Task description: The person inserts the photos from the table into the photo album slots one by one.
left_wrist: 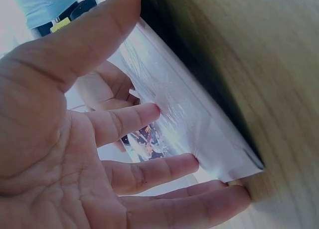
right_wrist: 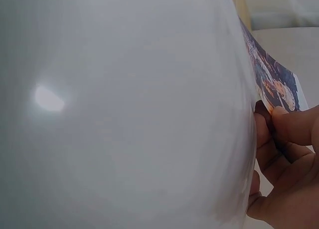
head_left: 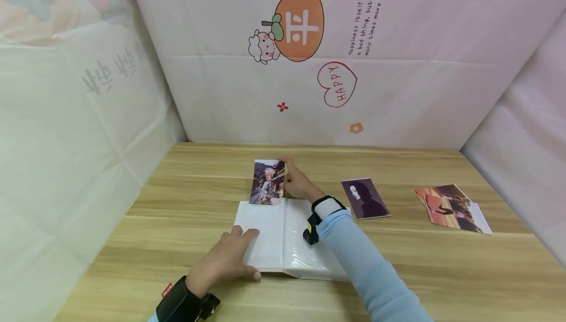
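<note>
An open photo album (head_left: 270, 221) with white pages and clear plastic sleeves lies in front of me. My left hand (head_left: 226, 257) rests on its left page and edge, fingers spread and fairly straight; in the left wrist view the fingertips touch the shiny sleeve (left_wrist: 172, 97). My right hand (head_left: 300, 183) pinches the right edge of a photo (head_left: 267, 184) of a person in a pale headdress. The photo stands at the left page's far edge, its lower end at the page top. In the right wrist view, thumb and fingers grip the photo (right_wrist: 271, 79).
To the album's right lies a dark photo (head_left: 366, 198) with a pale face. Farther right is a small overlapping pile of photos (head_left: 455, 209). The wooden table (head_left: 177, 204) is bounded by white printed cloth (head_left: 221, 96) at the back and sides.
</note>
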`<state>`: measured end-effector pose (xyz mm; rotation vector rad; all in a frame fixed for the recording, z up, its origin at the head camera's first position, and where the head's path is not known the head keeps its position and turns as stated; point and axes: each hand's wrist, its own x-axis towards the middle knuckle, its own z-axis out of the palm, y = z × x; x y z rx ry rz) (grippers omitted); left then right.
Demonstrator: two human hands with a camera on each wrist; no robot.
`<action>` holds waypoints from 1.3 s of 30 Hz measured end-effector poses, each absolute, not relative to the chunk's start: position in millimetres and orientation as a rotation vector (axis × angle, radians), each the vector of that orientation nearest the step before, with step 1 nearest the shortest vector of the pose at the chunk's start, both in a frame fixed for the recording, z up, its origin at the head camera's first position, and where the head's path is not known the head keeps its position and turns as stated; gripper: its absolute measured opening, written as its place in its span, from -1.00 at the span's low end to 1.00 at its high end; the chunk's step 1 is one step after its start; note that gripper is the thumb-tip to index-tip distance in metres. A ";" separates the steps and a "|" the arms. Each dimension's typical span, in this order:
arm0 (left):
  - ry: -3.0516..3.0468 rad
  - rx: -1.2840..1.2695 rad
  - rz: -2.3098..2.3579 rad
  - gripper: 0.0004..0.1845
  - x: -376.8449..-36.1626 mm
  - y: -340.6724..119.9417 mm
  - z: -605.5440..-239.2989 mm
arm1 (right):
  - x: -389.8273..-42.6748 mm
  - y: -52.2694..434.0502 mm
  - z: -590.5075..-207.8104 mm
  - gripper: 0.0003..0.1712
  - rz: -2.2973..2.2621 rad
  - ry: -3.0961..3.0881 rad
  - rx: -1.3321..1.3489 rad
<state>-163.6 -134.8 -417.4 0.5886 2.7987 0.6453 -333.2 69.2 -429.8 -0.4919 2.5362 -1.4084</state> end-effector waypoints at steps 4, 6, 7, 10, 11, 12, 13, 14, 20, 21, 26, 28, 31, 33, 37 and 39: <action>2.798 0.597 0.637 -0.04 -163.3 -135.4 -417.1 | -334.7 69.6 -430.7 -0.13 -1.371 2.554 -0.516; 2.792 0.604 0.628 -0.02 -163.5 -136.0 -417.0 | -335.1 69.8 -430.9 -0.13 -1.363 2.561 -0.523; 2.788 0.607 0.624 0.00 -163.5 -136.4 -416.8 | -335.1 69.9 -430.8 -0.12 -1.360 2.561 -0.524; 2.779 0.627 0.618 0.01 -163.9 -138.0 -416.8 | -334.5 70.9 -429.6 -0.11 -1.351 2.573 -0.527; 2.778 0.636 0.617 0.00 -164.0 -138.6 -416.7 | -334.2 71.2 -429.0 -0.11 -1.347 2.576 -0.532; 2.777 0.640 0.620 -0.01 -164.0 -139.0 -416.5 | -333.7 71.6 -428.2 -0.12 -1.345 2.578 -0.538; 2.778 0.645 0.625 -0.03 -164.0 -139.4 -416.4 | -333.2 72.0 -427.6 -0.12 -1.347 2.576 -0.544; 2.779 0.649 0.631 -0.06 -164.0 -139.7 -416.3 | -332.8 72.6 -427.1 -0.12 -1.354 2.572 -0.554; 2.784 0.663 0.650 -0.09 -164.4 -140.6 -416.1 | -328.8 74.4 -424.5 -0.14 -1.381 2.532 -0.593; 2.785 0.665 0.648 -0.08 -164.6 -140.7 -416.3 | -328.4 74.3 -424.3 -0.14 -1.372 2.535 -0.587; 2.777 0.649 0.656 -0.10 -164.1 -140.4 -416.4 | -329.8 75.0 -426.1 -0.13 -1.365 2.521 -0.550; 2.772 0.643 0.665 -0.11 -163.7 -140.2 -416.2 | -329.5 76.0 -426.5 -0.13 -1.377 2.512 -0.553; 2.765 0.637 0.668 -0.11 -163.6 -140.3 -416.6 | -327.1 77.9 -425.2 -0.15 -1.391 2.488 -0.590; 2.763 0.632 0.661 -0.11 -163.8 -140.4 -417.1 | -325.4 79.3 -424.8 -0.15 -1.406 2.455 -0.603; 2.764 0.623 0.655 -0.11 -164.0 -140.1 -417.9 | -324.0 80.6 -425.2 -0.13 -1.417 2.408 -0.588; 2.766 0.626 0.657 -0.10 -164.2 -139.9 -417.9 | -324.9 80.5 -426.9 -0.13 -1.412 2.404 -0.557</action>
